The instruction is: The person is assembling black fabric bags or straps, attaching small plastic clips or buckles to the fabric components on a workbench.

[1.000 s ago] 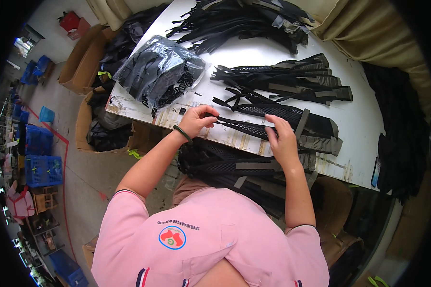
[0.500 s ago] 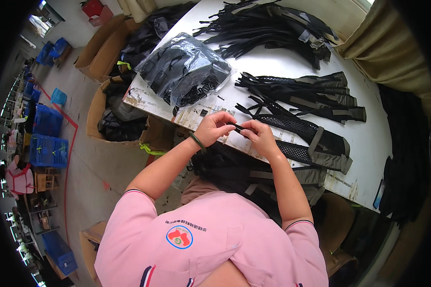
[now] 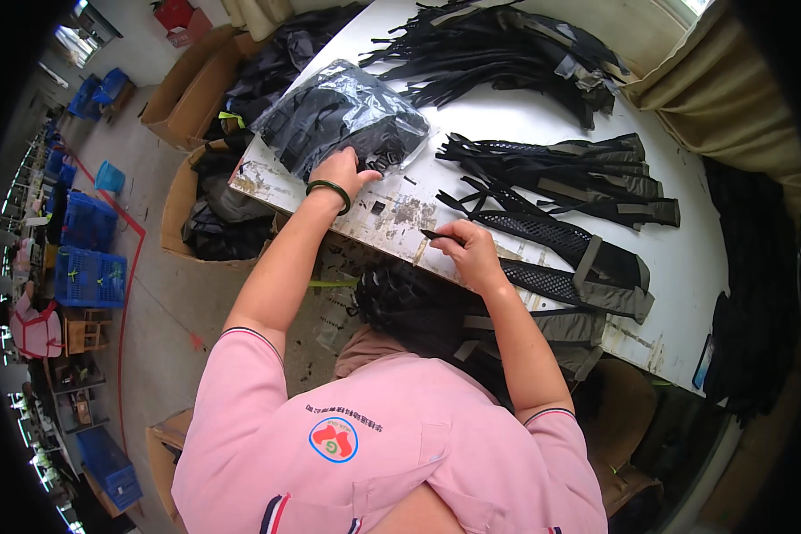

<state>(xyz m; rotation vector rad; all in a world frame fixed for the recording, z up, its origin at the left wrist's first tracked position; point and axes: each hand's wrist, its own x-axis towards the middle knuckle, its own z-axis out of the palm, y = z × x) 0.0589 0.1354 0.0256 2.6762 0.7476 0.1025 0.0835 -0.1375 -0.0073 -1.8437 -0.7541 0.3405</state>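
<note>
A: What do we have in our right hand [image 3: 473, 256]?

B: We pinch a slim black strap end [image 3: 432, 235] between thumb and fingers; its tip sticks out to the left, above the near edge of the white table [image 3: 685, 285].

A: Does it belong to the mesh piece [image 3: 545, 282] that we see just right of our wrist?

B: We cannot tell; our hand and wrist cover the stretch between. The mesh piece lies along the table's near edge, its grey end to the right.

A: And our left hand [image 3: 342, 173], the one with the dark green bracelet [image 3: 331, 189]?

B: We have it farther left, at the near edge of the clear plastic bag [image 3: 338, 102] with black goods inside. Our fingertips are partly lost against the dark contents, so we cannot say whether they grasp anything.

A: What else do we see around the work?

B: Just beyond the mesh piece we have another mesh panel [image 3: 543, 233], and farther off a fanned group of black straps [image 3: 587, 173]. A thick bundle of black strips [image 3: 507, 58] lies at the far side. To the left, beside the table, we see a cardboard box [image 3: 177, 218] holding dark fabric.
</note>
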